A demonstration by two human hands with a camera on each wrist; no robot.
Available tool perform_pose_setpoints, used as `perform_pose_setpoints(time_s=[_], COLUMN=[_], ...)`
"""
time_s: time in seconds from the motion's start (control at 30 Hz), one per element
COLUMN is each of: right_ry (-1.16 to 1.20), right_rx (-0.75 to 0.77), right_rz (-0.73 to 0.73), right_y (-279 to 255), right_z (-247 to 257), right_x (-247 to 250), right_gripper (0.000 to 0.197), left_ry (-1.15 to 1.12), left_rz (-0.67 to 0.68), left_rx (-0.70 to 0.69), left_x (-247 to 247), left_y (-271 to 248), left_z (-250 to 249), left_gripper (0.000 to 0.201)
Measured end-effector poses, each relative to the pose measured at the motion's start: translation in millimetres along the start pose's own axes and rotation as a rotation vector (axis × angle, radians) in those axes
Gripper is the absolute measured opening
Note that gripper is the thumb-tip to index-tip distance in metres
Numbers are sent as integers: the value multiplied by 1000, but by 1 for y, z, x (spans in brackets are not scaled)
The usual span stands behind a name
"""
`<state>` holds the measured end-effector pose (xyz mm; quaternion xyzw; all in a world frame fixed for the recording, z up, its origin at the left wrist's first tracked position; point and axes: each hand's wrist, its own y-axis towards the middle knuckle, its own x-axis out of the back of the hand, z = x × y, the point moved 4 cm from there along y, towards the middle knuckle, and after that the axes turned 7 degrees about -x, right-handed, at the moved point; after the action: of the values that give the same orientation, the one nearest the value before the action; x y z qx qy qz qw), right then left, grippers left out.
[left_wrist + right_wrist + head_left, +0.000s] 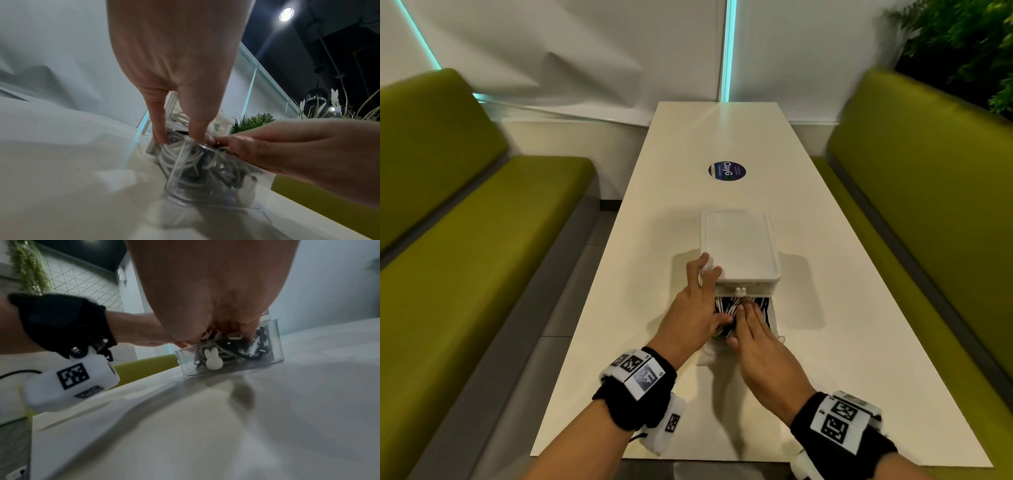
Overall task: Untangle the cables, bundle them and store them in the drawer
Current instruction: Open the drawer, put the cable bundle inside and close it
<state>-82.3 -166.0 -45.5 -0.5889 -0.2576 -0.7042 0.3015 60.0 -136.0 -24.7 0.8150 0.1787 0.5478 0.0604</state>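
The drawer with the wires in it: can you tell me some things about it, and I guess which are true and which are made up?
1. The drawer is pulled out of the white box. True.
2. The drawer has see-through walls. True.
3. The drawer is empty. False: white and black cables fill it.
4. The right hand rests flat on top of the cables. True.
5. The left hand lies on the green bench. False: its fingers touch the box's near corner and its thumb reaches the cables.
6. A little white bunny shape sits on the drawer's front. True.
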Motion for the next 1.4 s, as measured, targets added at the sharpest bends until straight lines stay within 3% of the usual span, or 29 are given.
perform_pose_setpoints(time_s=[0.1,0.27,0.37,0.43,0.67,0.77,0.83,0.93,1.0,1.2,1.4], right_ry=[-61,9,12,-42,-4,182,315,199,118,213,270], right_rx=[100,129,139,119,53,91,52,41,40,23,32], right_rz=[9,-52,-63,-57,20,173,100,-4,-39,-206,-218], right_y=[-3,-20,-16,-8,-6,-5,-3,-6,-6,4,16], right_z=[-4,-9,-9,-7,2,-2,-8,-19,-22,-28,-28], right_x=[1,12,3,0,-5,14,33,28,14,29,31], right_gripper=[66,40,58,50,59,72,67,54,52,58,51], left_ry=[-12,-17,-14,-31,-95,-88,-85,-86,-94,-70,-6], left_rz=[-34,-50,-22,5,75,51,53,75,90,192,198], left_rx=[8,-5,-29,-46,-29,-41,-38,-13,-9,-27,-60], left_x=[-1,0,1,3,3,1,2,5,6,10,8], left_y=[1,2,0,0,4,6,9,9,7,10,10], left_z=[-1,-3,0,3,6,6,6,3,1,3,3], left_gripper=[79,78,81,84,100,99,100,105,108,124,121])
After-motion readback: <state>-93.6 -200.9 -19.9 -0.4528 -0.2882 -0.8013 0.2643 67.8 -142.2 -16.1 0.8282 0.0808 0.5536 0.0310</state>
